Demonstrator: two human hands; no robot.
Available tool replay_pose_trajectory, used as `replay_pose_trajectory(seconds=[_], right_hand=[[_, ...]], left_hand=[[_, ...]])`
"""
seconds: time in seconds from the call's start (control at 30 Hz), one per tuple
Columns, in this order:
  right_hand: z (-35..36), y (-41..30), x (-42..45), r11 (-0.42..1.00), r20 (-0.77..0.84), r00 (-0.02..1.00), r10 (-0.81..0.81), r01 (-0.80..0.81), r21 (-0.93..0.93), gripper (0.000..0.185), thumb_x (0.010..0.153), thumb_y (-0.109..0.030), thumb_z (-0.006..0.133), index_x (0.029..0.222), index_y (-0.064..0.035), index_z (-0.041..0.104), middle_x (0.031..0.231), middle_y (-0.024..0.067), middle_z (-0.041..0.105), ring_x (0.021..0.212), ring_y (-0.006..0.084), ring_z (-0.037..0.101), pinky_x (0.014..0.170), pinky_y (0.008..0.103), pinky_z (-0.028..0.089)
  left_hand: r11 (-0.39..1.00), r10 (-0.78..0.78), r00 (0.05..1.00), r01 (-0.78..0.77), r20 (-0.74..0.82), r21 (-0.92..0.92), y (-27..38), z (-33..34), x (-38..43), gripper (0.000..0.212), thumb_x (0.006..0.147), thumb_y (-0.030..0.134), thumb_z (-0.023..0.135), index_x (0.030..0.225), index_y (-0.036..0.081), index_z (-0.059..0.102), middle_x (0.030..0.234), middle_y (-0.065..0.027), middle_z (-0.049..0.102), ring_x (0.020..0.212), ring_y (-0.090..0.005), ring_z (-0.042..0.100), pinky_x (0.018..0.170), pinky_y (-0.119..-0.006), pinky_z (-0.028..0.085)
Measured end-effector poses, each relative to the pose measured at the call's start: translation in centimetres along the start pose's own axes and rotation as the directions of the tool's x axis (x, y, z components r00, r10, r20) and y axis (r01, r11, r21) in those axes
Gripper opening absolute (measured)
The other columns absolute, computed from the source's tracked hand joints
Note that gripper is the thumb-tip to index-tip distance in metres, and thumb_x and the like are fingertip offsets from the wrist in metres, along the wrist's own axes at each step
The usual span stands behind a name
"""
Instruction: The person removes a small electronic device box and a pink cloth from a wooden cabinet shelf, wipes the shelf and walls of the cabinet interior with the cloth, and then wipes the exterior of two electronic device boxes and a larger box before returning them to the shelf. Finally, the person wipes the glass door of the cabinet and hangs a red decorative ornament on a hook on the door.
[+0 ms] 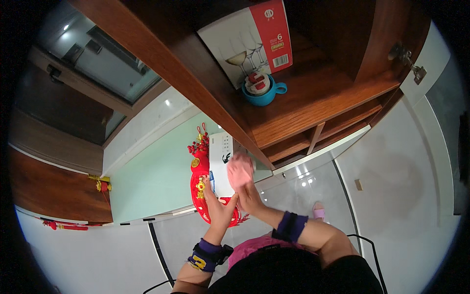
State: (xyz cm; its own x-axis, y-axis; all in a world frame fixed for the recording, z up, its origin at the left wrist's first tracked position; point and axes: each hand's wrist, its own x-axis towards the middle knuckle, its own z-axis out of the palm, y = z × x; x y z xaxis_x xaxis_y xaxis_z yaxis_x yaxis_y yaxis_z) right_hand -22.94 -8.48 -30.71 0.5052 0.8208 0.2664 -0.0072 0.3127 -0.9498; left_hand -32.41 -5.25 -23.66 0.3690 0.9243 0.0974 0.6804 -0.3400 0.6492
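Note:
A white box (220,161) with dark printed marks lies in front of me beside a red festive ornament (200,165) with red berries and gold parts. My left hand (219,205) grips the near end of the ornament and box, its thumb and fingers around them; which of the two bears the grip is hard to tell. In my right hand (248,196) is a pink cloth (240,171), blurred, over the right side of the box. Below the box a round red decoration (205,211) shows partly behind my left hand.
Above right stands an open wooden cabinet (315,106) holding a glassware box (253,40) and a blue cup (261,96). Its white door (426,77) hangs open at right. A pale green countertop (147,180) lies to the left, with a small gold and red ornament (103,186) at its far end.

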Motion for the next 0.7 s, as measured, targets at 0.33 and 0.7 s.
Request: replay_pose_trajectory(seconds=[0.33,0.7], right_hand=[[-0.3,3.6,6.7,0.944,-0.133,0.945,0.299,-0.313,-0.103,0.058,0.097,-0.048,0.029,0.126,-0.0001,0.044,0.126,0.0272,0.047,0.119,0.0426,0.042,0.099,0.0431,0.033],[-1.3,7.6,0.7,0.969,-0.105,0.968,0.226,-0.235,-0.077,0.043,0.098,-0.033,0.035,0.130,-0.0033,0.035,0.116,0.0229,0.050,0.108,0.0344,0.048,0.093,0.0385,0.037]], left_hand=[[0.999,-0.043,0.999,0.043,-0.020,-0.012,-0.5,0.4,-0.1,0.093,0.069,0.019,0.078,0.136,-0.008,0.021,0.137,-0.0287,0.029,0.130,-0.0408,0.027,0.108,-0.044,0.023],[0.993,0.113,0.991,-0.110,-0.071,0.053,0.1,0.5,-0.3,0.086,0.071,0.011,0.074,0.137,-0.006,0.021,0.131,-0.0236,0.033,0.123,-0.0346,0.036,0.104,-0.041,0.029]])
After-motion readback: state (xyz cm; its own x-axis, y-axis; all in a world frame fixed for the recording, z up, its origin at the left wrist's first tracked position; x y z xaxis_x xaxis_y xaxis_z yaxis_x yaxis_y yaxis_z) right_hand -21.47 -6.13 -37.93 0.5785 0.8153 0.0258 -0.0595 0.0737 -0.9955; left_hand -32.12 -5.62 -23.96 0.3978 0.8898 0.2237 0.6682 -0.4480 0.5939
